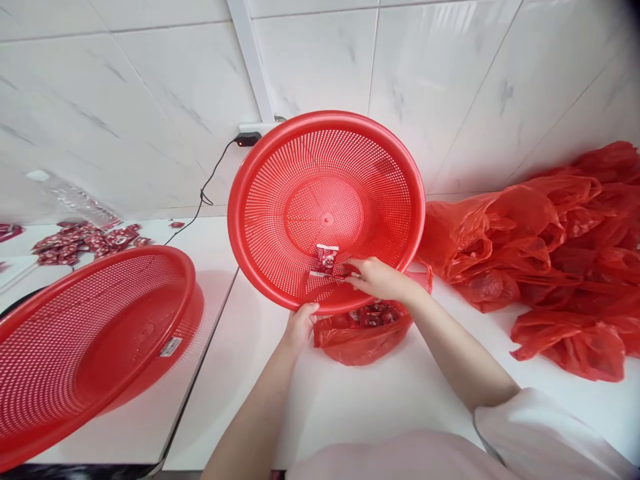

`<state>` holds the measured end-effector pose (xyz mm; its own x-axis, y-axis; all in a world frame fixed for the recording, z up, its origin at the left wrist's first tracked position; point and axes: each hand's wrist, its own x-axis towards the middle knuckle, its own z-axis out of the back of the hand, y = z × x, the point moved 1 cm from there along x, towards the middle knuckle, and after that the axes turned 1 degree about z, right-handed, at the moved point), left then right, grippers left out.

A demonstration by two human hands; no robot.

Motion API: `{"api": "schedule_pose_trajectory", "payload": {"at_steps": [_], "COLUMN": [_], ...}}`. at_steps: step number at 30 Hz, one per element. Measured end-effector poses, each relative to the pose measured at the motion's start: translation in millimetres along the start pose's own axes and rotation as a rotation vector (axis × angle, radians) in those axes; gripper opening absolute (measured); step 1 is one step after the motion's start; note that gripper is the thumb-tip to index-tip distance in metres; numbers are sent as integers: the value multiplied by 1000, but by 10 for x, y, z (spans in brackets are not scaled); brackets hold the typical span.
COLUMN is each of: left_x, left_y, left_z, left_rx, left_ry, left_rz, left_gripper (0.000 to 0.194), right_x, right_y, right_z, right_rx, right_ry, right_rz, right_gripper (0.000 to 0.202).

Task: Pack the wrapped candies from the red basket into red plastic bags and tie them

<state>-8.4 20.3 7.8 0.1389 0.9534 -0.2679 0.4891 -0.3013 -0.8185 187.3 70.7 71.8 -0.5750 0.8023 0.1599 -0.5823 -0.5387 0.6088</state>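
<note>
A large red mesh basket (326,219) is tilted toward me over the white table. My left hand (302,323) grips its near rim, fingers wrapped round the edge. Inside the basket, my right hand (369,276) is beside a small red-and-white packet (326,257), its fingers apart; a second packet lies partly under the first, close to the fingertips. Below the near rim, a red plastic bag (350,341) stands open with several dark red packets (376,315) in it, partly hidden by the basket.
Another red basket (115,333) stands at the left. Behind it are a pile of red packets (65,243) and a clear plastic bottle (80,200). A black cable (202,193) runs to the wall. Several tied red bags (540,247) fill the right side.
</note>
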Motion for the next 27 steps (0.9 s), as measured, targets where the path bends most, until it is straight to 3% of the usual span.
{"api": "schedule_pose_trajectory", "payload": {"at_steps": [4, 8, 17, 24, 27], "left_x": [8, 7, 29, 74, 73], "left_y": [6, -21, -65, -91, -107], "left_z": [8, 11, 50, 129, 123], "left_rx": [-2, 1, 3, 7, 5], "left_ry": [-9, -2, -23, -45, -58], "left_rz": [-9, -32, -54, -144, -142], "left_gripper": [43, 46, 31, 47, 46], "right_x": [-33, -79, -240, -288, -280], "right_y": [-30, -33, 10, 62, 90], "right_z": [99, 248, 514, 535, 536], "right_rx": [131, 68, 208, 208, 142], "right_ry": [46, 32, 275, 305, 186], "right_rz": [-77, -38, -9, -123, -136], "right_gripper": [18, 15, 27, 33, 39]}}
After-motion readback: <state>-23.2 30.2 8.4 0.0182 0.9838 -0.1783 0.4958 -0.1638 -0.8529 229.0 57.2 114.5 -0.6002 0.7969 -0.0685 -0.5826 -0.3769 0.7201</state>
